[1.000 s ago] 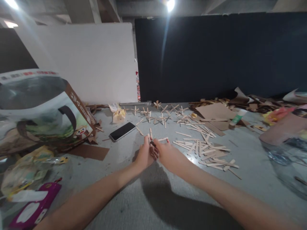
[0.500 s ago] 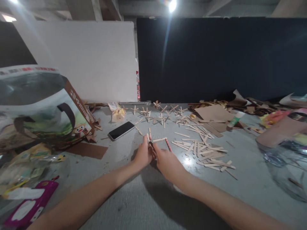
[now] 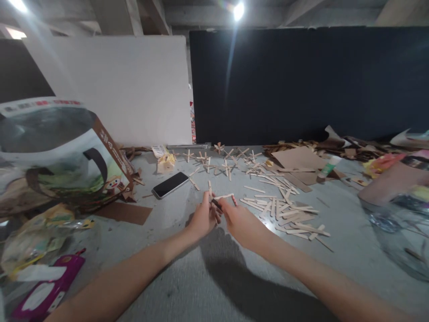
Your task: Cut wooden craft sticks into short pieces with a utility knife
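In front of me my left hand point(image 3: 203, 216) is closed, pinching what looks like a wooden craft stick point(image 3: 210, 186) whose end points away from me. My right hand point(image 3: 246, 226), closed too, grips a small dark slim tool point(image 3: 217, 204) whose tip meets the stick at the left fingers. Its exact kind is too small to make out. Just beyond the right fingers lie another craft stick point(image 3: 224, 197) and a red-and-white striped piece point(image 3: 234, 200). Crossed craft sticks point(image 3: 227, 167) glued or stacked in star shapes stand farther back.
Loose craft sticks point(image 3: 288, 212) are heaped to the right. A phone point(image 3: 170, 184) lies left of my hands, near a brown card strip point(image 3: 125, 213). A large printed bag point(image 3: 67, 152) and a purple case point(image 3: 50, 286) are at left. Cardboard pieces point(image 3: 298, 158) and a glue tube point(image 3: 330, 166) lie back right.
My right hand has shifted slightly right, away from the left hand, showing more of the dark tool and covering more of the striped piece. The view has tilted a little.
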Demonstrator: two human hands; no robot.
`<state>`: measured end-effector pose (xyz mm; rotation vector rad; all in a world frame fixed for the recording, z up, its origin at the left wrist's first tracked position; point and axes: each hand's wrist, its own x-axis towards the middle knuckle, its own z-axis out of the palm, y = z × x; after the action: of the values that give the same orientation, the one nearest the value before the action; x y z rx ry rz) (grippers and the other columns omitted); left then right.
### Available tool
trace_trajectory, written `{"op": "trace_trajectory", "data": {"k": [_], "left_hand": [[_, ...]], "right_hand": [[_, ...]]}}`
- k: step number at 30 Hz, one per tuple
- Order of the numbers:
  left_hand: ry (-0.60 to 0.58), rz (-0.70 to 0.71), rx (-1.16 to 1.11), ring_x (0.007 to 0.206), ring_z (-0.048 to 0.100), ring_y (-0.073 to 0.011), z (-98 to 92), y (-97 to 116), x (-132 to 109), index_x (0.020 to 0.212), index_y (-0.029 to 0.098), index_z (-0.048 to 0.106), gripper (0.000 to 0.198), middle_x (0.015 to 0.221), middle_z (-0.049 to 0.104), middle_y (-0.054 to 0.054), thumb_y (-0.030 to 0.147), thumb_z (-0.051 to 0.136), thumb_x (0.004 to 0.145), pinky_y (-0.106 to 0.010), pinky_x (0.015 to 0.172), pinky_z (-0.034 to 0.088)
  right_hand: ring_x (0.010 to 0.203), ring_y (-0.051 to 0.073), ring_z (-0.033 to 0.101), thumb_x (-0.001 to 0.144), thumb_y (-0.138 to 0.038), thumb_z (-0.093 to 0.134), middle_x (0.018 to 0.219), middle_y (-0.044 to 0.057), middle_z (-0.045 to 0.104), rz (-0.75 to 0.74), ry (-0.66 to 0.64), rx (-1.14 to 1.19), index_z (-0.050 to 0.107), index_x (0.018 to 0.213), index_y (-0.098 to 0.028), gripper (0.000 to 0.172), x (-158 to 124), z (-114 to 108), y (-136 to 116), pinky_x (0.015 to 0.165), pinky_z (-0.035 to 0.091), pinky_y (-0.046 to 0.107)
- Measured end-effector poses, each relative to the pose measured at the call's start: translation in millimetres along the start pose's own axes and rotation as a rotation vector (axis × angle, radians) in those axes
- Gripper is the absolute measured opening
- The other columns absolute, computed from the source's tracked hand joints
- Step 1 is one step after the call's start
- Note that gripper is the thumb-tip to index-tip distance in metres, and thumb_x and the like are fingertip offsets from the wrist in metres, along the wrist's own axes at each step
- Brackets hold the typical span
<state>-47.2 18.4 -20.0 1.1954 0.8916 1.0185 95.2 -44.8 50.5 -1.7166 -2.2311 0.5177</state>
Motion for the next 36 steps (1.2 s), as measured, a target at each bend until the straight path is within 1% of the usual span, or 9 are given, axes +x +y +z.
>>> {"op": "trace_trajectory", "data": {"k": [2, 5, 9, 13, 16, 22, 27, 32, 36], "left_hand": [[-0.002, 0.080, 0.179, 0.040, 0.056, -0.0133, -1.2, 0.3, -2.0, 0.114, 0.022, 0.050, 0.042, 0.053, 0.062, 0.008, 0.045, 0.071, 0.086, -0.021, 0.043, 0.040], [0.038, 0.150, 0.358, 0.045, 0.062, -0.0161, -2.4, -1.1, -1.3, 0.123, 0.020, 0.046, 0.041, 0.056, 0.064, 0.006, 0.043, 0.062, 0.093, -0.024, 0.047, 0.047], [0.050, 0.180, 0.366, 0.052, 0.068, -0.0167, -5.2, -5.6, 2.9, 0.123, 0.019, 0.046, 0.037, 0.065, 0.068, 0.003, 0.042, 0.058, 0.096, -0.026, 0.053, 0.054], [0.043, 0.194, 0.354, 0.057, 0.071, -0.0174, -7.6, -8.4, 5.7, 0.122, 0.018, 0.049, 0.037, 0.071, 0.071, -0.001, 0.043, 0.058, 0.097, -0.027, 0.057, 0.057], [0.037, 0.210, 0.363, 0.062, 0.074, -0.0187, -7.8, -6.5, 5.5, 0.121, 0.018, 0.053, 0.037, 0.079, 0.074, -0.004, 0.044, 0.059, 0.096, -0.030, 0.060, 0.060], [0.082, 0.341, 0.473, 0.090, 0.078, -0.0231, -7.8, 0.5, 1.1, 0.119, 0.018, 0.064, 0.032, 0.098, 0.080, -0.011, 0.042, 0.059, 0.098, -0.036, 0.083, 0.062], [0.118, 0.351, 0.462, 0.101, 0.079, -0.0257, -7.8, -0.7, -1.4, 0.125, 0.018, 0.066, 0.035, 0.108, 0.080, -0.013, 0.040, 0.061, 0.098, -0.040, 0.094, 0.062], [0.084, 0.386, 0.387, 0.107, 0.078, -0.0252, -7.9, -6.4, -0.6, 0.129, 0.018, 0.066, 0.038, 0.119, 0.078, -0.014, 0.039, 0.060, 0.098, -0.042, 0.100, 0.061], [0.062, 0.359, 0.327, 0.105, 0.078, -0.0275, -9.4, -9.9, 2.2, 0.129, 0.015, 0.067, 0.045, 0.119, 0.078, -0.016, 0.046, 0.065, 0.095, -0.044, 0.098, 0.063]], "right_hand": [[0.065, 0.019, 0.061, 0.104, -0.017, 0.037, 0.078, 0.005, 0.068, 0.008, 0.023, 0.107, 0.054, 0.133, -0.017, 0.034, -6.3, 7.2, 8.2, 0.059, 0.028, 0.028], [0.057, 0.019, 0.054, 0.106, -0.023, 0.033, 0.070, -0.001, 0.060, -0.019, 0.110, 0.322, 0.041, 0.146, -0.019, 0.041, -9.3, 16.6, 25.7, 0.056, 0.029, 0.027], [0.058, 0.016, 0.052, 0.101, -0.024, 0.042, 0.073, -0.004, 0.057, -0.093, 0.156, 0.593, 0.038, 0.145, -0.022, 0.044, -8.7, 30.9, 43.9, 0.057, 0.035, 0.026], [0.045, 0.010, 0.042, 0.100, -0.043, 0.050, 0.082, -0.005, 0.059, -0.049, 0.114, 0.933, 0.043, 0.137, -0.026, 0.041, -9.4, 40.4, 45.4, 0.045, 0.033, 0.023], [0.040, 0.008, 0.037, 0.097, -0.054, 0.053, 0.079, -0.006, 0.059, 0.004, 0.145, 1.044, 0.048, 0.131, -0.025, 0.045, -9.1, 43.1, 42.5, 0.039, 0.029, 0.022], [0.048, 0.009, 0.039, 0.100, -0.046, 0.052, 0.078, -0.004, 0.059, -0.010, 0.267, 0.931, 0.052, 0.137, -0.023, 0.043, -10.4, 48.4, 46.1, 0.044, 0.030, 0.021], [0.050, 0.011, 0.043, 0.103, -0.036, 0.047, 0.087, 0.000, 0.066, -0.038, 0.279, 0.825, 0.040, 0.149, -0.024, 0.048, -15.9, 48.2, 49.4, 0.048, 0.034, 0.023], [0.055, 0.013, 0.054, 0.105, -0.036, 0.044, 0.095, 0.005, 0.072, -0.087, 0.341, 0.710, 0.051, 0.137, -0.022, 0.036, -18.1, 44.1, 46.7, 0.053, 0.041, 0.025], [0.064, 0.017, 0.065, 0.103, -0.032, 0.045, 0.091, 0.005, 0.075, -0.118, 0.399, 0.593, 0.059, 0.129, -0.023, 0.030, -17.5, 43.0, 44.7, 0.060, 0.048, 0.027]]}}
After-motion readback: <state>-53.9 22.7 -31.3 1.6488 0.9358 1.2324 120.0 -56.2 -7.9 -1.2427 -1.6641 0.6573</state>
